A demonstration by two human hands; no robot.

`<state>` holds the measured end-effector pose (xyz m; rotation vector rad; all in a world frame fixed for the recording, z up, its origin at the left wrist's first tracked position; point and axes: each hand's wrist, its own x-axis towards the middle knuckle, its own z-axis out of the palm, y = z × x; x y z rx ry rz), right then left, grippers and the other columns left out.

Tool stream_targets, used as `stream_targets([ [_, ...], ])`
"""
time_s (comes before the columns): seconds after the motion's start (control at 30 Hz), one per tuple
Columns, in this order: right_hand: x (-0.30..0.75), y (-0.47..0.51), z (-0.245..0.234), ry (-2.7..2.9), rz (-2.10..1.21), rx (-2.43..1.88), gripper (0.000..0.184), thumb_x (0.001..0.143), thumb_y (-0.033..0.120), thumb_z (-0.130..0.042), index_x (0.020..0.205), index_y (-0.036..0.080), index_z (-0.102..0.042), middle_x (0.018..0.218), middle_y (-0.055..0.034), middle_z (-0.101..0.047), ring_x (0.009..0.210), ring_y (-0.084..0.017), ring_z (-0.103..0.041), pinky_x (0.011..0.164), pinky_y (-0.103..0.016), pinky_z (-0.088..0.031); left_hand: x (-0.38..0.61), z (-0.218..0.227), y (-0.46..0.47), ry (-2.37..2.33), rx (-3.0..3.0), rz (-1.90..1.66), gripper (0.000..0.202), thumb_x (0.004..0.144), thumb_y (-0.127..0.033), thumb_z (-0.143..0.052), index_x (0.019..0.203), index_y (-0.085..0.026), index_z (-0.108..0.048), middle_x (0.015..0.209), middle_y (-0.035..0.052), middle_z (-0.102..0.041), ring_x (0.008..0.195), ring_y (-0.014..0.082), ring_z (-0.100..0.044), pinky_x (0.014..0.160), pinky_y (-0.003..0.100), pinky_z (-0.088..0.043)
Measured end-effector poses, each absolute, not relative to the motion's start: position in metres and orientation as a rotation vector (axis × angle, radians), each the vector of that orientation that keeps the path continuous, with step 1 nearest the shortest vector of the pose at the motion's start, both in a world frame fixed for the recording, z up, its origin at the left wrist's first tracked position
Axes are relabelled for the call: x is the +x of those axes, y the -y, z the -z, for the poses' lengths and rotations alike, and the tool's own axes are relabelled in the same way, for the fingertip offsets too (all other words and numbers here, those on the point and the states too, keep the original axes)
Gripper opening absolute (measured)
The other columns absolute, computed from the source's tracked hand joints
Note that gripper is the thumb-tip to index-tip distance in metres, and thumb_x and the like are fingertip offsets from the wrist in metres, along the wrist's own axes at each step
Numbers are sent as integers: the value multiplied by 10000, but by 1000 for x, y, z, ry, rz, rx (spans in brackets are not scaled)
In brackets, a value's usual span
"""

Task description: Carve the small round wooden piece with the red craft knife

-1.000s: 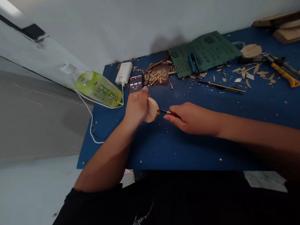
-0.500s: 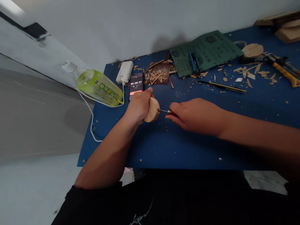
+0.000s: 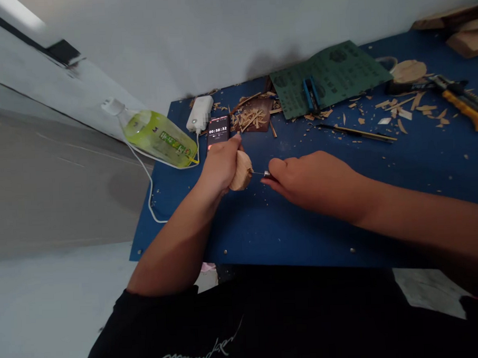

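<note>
On my feed the left hand (image 3: 218,166) is closed firmly around a pale wooden piece (image 3: 242,171), its fingers (image 3: 226,147) wrapped over the top and hiding much of the wood, which sits above the middle of a blue work board (image 3: 305,239). I can't tell whether the wood touches the board. The right hand (image 3: 314,186) is curled tight on a small knife (image 3: 265,173); its fingers hide nearly all of the handle, leaving only a metal collar and thin blade showing. The blade tip meets the wood's right side — too fine for me to see if it's cutting. Just past the left fingertips lies a phone (image 3: 218,132) reading 00:58:32, its lower edge hidden by the hand. Further off are a white power bank (image 3: 199,113), wood shavings (image 3: 252,117) on a dark patch, green sandpaper (image 3: 329,75) and a yellow utility knife (image 3: 463,103) — cut off by the frame's right edge.
</note>
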<state>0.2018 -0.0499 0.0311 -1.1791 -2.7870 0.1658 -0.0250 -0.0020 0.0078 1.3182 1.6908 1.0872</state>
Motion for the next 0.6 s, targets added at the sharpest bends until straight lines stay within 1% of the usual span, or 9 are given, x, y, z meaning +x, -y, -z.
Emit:
stream_targets([
  [0.07, 198, 47, -28, 2692, -504, -1176, 421, 1179, 503, -387, 1040, 194, -636, 868, -110, -761, 681, -222, -647, 615, -353, -218, -25, -9, 4, -1723, 1402, -1177, 621, 1031, -667, -641, 596, -225, -607, 519, -2, -543, 484, 137, -486, 491, 297, -360],
  [0.17, 192, 42, -22, 2449, -1016, -1138, 452, 1159, 538, -437, 870, 224, -585, 809, -59, -721, 687, -179, -591, 644, -326, -315, -22, -11, 9, -1721, 1488, -1341, 695, 1038, -752, -584, 577, -232, -598, 517, -2, -523, 502, 133, -462, 523, 312, -358],
  [0.3, 185, 42, -15, 2161, -1379, -1090, 473, 1146, 546, -487, 808, 222, -551, 752, -15, -657, 671, -145, -560, 646, -297, -379, -18, -15, 13, -1695, 1525, -1490, 762, 1026, -844, -517, 564, -242, -587, 513, 1, -506, 507, 140, -444, 549, 346, -361],
  [0.37, 182, 45, -14, 2013, -1571, -1083, 480, 1142, 562, -504, 804, 222, -536, 699, 12, -606, 603, -125, -535, 581, -280, -379, -18, -16, 14, -1682, 1558, -1535, 780, 1023, -870, -492, 559, -249, -584, 512, 8, -510, 521, 152, -447, 573, 364, -367],
  [0.43, 179, 49, -14, 1822, -1815, -1086, 470, 1138, 590, -509, 833, 232, -519, 650, 49, -541, 501, -105, -487, 477, -260, -354, -20, -15, 14, -1685, 1590, -1569, 773, 1020, -873, -495, 569, -254, -606, 524, 17, -533, 542, 166, -462, 603, 382, -374],
  [0.5, 177, 52, -15, 1605, -2061, -1047, 447, 1138, 609, -501, 876, 246, -510, 620, 79, -486, 424, -94, -423, 385, -239, -314, -23, -15, 15, -1699, 1618, -1604, 746, 1019, -855, -523, 589, -256, -637, 547, 25, -564, 563, 175, -486, 631, 395, -380],
  [0.6, 177, 52, -16, 1314, -2387, -896, 478, 1134, 669, -461, 895, 257, -504, 559, 105, -408, 375, -86, -312, 320, -204, -262, -27, -17, 18, -1700, 1661, -1676, 722, 1057, -803, -515, 613, -253, -662, 587, 33, -608, 587, 175, -527, 664, 407, -383],
])
